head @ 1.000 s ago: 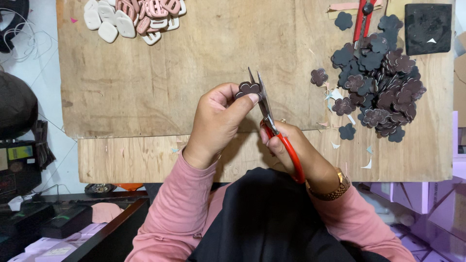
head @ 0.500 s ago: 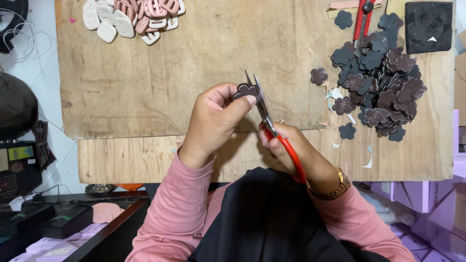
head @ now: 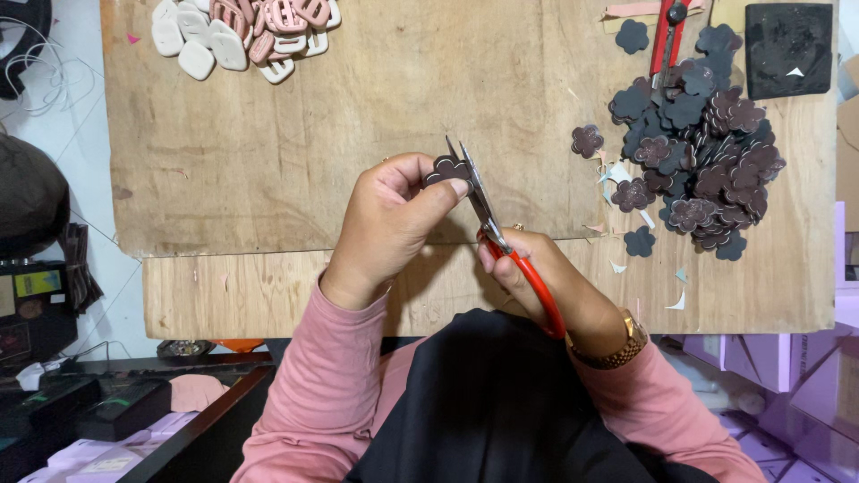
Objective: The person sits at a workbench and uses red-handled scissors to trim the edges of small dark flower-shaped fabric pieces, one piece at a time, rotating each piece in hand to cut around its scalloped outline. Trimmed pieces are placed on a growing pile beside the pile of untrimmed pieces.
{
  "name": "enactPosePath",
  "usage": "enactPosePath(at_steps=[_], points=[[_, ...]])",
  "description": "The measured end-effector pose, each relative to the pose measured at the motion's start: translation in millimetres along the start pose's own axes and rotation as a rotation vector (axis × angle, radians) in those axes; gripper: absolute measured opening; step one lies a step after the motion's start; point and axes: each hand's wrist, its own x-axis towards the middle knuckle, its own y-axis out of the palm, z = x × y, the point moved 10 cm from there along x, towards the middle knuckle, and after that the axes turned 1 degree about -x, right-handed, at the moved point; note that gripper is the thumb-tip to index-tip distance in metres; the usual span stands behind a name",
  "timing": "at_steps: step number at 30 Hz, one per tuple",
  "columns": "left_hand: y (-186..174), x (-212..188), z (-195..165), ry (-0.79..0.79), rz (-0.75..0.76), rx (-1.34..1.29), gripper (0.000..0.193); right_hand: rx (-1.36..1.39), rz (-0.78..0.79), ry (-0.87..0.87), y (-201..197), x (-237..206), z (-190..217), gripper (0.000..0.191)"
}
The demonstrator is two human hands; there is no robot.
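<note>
Bright, even light; sharp focus

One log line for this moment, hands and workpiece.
left hand: pinches dark flower piece | right hand: holds red-handled scissors, blades at piece | flower pile: on board, right

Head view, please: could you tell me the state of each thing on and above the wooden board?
left hand: pinching a dark brown flower-shaped piece
right hand: gripping red-handled scissors, blades slightly open at the piece
pile of dark flower pieces: loose heap, some scattered apart
pink and white buckle pieces: heaped at the board's far left
wooden board: flat, littered with offcuts
</note>
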Motion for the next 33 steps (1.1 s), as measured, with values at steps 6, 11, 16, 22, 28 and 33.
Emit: enactPosePath(at_steps=[6, 11, 16, 22, 28, 33], points=[[7.3, 0.8, 3.2, -0.034, 0.091, -0.192, 0.012, 0.073, -0.022, 0.058, 0.7, -1.9, -7.9, 0.063], [12.3, -0.4, 7.6, -0.015, 0.129, -0.240, 0.018, 0.103, -0.056, 0.039, -1.4, -4.0, -6.3, 0.062], [12.8, 2.8, 9.9, 0.092, 0.074, -0.186, 0.011, 0.132, -0.054, 0.044, -1.1, -4.7, -3.3, 0.061], [9.8, 1.7, 3.4, 0.128, 0.097, -0.073, 0.009, 0.183, 0.038, 0.039, 3.4, -8.5, 6.9, 0.070], [6.5, 0.6, 5.9, 0.059, 0.020, 0.010, 0.009, 0.162, 0.040, 0.022, 3.0, -4.7, 9.4, 0.073], [10.1, 1.0, -1.2, 0.108, 0.052, -0.019, 0.010, 0.140, 0.033, -0.023, 2.1, -2.3, 10.4, 0.074]])
